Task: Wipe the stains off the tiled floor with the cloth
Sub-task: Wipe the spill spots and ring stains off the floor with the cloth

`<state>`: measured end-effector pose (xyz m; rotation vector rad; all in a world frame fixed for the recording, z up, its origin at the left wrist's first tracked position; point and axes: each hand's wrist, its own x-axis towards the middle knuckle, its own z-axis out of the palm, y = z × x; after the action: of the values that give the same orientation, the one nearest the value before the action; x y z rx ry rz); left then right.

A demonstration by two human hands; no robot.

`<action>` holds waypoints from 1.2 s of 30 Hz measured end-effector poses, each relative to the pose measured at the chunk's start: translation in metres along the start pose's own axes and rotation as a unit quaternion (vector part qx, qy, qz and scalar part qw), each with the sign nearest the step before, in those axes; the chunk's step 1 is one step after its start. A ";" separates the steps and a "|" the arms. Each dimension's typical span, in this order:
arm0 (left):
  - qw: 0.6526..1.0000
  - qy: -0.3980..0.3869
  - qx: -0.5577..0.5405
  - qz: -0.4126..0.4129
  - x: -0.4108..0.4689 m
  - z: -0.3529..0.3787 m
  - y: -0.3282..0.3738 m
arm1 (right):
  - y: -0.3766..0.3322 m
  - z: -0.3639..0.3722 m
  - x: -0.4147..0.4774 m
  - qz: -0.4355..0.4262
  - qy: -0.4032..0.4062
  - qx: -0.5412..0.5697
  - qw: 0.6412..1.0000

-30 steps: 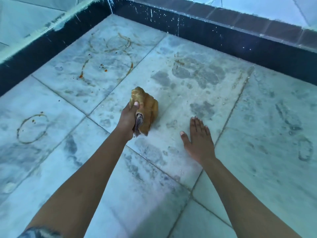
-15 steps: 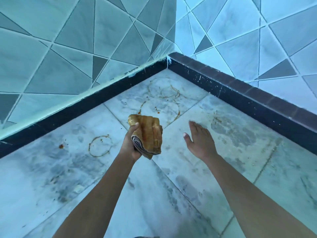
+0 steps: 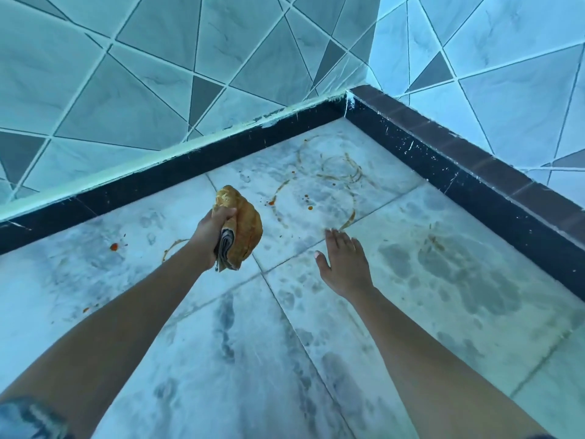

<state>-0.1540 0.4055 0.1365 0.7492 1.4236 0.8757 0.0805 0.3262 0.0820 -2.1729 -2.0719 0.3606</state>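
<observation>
**Corner rings not yet wiped, cloth in my left hand**

My left hand is clamped around the bunched cloth, a yellow-brown wad with grey folds showing at its lower end. It hangs over the floor near the dark skirting; I cannot tell whether it touches the tile. My right hand is spread, fingers straight, holding nothing, its fingertips just short of the ring stains.

I judge most of the work is left. The overlapping orange-brown rings and red drops on the corner tile look untouched, a partial ring shows beside my left wrist, and a red spot lies further left. Grey blotches cover the nearer tiles, damp or dirt, I cannot say.

The floor is pale marbled tile. Two walls patterned in triangles meet at the corner, and the skirting is flecked with white.
</observation>
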 end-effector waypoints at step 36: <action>0.691 -0.013 0.674 0.261 0.162 0.066 -0.149 | 0.024 0.167 0.096 0.133 0.108 -0.005 0.985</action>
<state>-0.0868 0.4755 -0.0719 2.3509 1.7282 0.0050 0.0650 0.4077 -0.0936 -2.3789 -1.6810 0.1291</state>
